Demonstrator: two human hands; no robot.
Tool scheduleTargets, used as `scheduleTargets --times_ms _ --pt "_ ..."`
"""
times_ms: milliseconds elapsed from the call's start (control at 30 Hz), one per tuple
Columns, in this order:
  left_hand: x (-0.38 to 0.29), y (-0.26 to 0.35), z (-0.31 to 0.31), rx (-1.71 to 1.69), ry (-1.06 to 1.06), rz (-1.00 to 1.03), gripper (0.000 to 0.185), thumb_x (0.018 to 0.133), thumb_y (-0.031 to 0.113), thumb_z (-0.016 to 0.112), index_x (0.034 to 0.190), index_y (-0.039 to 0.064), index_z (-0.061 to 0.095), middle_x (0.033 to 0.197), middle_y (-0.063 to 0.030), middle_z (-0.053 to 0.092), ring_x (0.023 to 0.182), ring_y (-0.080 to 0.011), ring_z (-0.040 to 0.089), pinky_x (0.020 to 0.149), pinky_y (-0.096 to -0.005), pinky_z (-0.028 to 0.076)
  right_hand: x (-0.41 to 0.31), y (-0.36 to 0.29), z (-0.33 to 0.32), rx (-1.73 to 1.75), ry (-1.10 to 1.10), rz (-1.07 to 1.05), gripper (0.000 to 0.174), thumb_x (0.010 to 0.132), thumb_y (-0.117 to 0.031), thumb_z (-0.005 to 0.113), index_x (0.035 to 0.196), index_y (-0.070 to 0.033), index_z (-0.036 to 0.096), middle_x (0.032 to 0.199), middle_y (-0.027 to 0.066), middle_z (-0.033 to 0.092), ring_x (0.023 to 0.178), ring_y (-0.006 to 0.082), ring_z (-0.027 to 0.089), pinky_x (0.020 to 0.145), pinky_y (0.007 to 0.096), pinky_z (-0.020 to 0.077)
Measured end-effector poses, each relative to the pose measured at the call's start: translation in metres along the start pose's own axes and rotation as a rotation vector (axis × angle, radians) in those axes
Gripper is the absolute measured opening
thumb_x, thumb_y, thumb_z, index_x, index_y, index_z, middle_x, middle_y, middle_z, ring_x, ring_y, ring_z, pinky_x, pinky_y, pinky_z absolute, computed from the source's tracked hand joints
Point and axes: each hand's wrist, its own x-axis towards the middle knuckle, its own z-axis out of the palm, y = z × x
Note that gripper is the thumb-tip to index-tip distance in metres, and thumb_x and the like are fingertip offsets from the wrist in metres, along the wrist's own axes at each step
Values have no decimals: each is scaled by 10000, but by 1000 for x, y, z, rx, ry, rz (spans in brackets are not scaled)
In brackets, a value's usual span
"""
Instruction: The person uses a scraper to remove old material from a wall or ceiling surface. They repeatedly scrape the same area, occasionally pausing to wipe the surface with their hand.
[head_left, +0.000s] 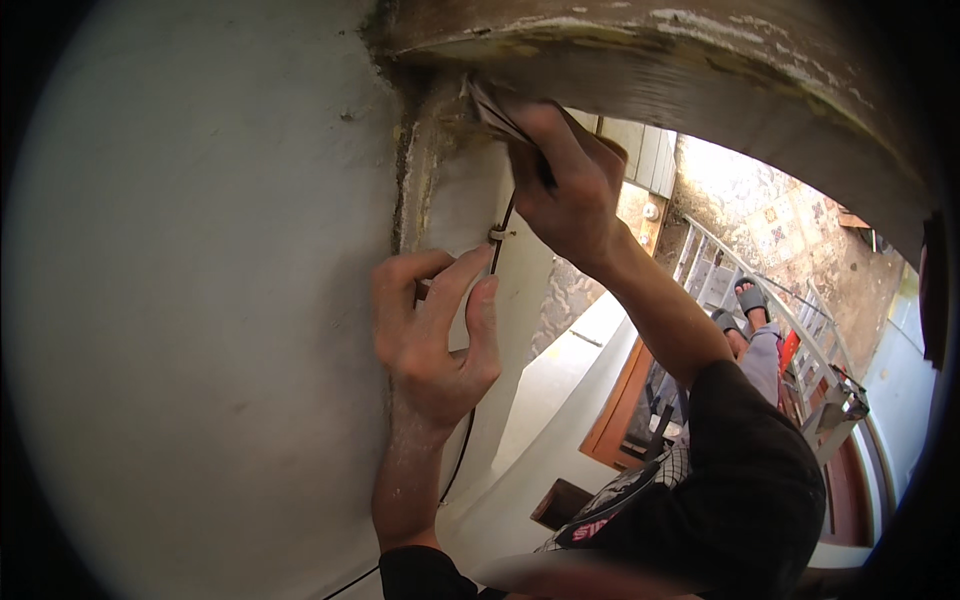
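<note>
My right hand (574, 180) is closed around a folded sheet (491, 112) that looks like sandpaper. It holds the sheet against the stained corner (442, 101) where the wall meets the curved overhead beam (637, 79); motion blurs the sheet's edges. Lower down, my left hand (435, 337) is raised beside the wall edge, thumb and forefinger apart. A thin black cable (465, 450) runs behind that hand and up past the fingertips. The forefinger's tip lies close to a small cable clip (500, 234); whether it touches is unclear. Pale dust marks the left hand and forearm.
A cracked vertical seam (409, 187) runs down the pale wall (210, 300). Far below, my sandalled feet (750, 298) stand on a metal ladder (701, 255). Patterned tiles (795, 217) cover part of the floor. An orange-brown wooden frame (619, 412) is beneath my right arm.
</note>
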Motion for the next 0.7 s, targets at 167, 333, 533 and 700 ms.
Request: scheduleTargets --times_ms 167,333,533,700 --pt "0 2 -1 1 -5 4 294 795 -27 756 1080 47 752 947 -86 587 825 -234 569 630 -334 465 -31 12 -1 -43 25 58 405 731 76 712 1100 -91 714 714 50 611 504 233 584 474 369 463" --pt "3 5 -4 43 15 25 312 800 -21 756 1105 45 756 1058 -93 631 908 -239 590 663 -326 486 -26 26 0 -26 72 -75 384 752 84 711 1104 -69 708 748 62 657 567 204 645 551 336 513" --pt "7 6 -12 360 -100 112 326 829 36 742 1152 86 761 1322 -118 636 1118 -275 593 912 -385 466 -23 23 -3 -159 -5 -81 392 769 132 688 1117 -47 714 806 101 726 669 226 707 617 297 529" --pt "2 -2 -8 353 -133 72 357 825 66 748 1180 106 753 1385 -127 608 1206 -288 574 1022 -422 406 15 9 14 -76 183 -287 369 688 44 735 1026 -105 727 734 3 693 553 150 618 529 312 485"
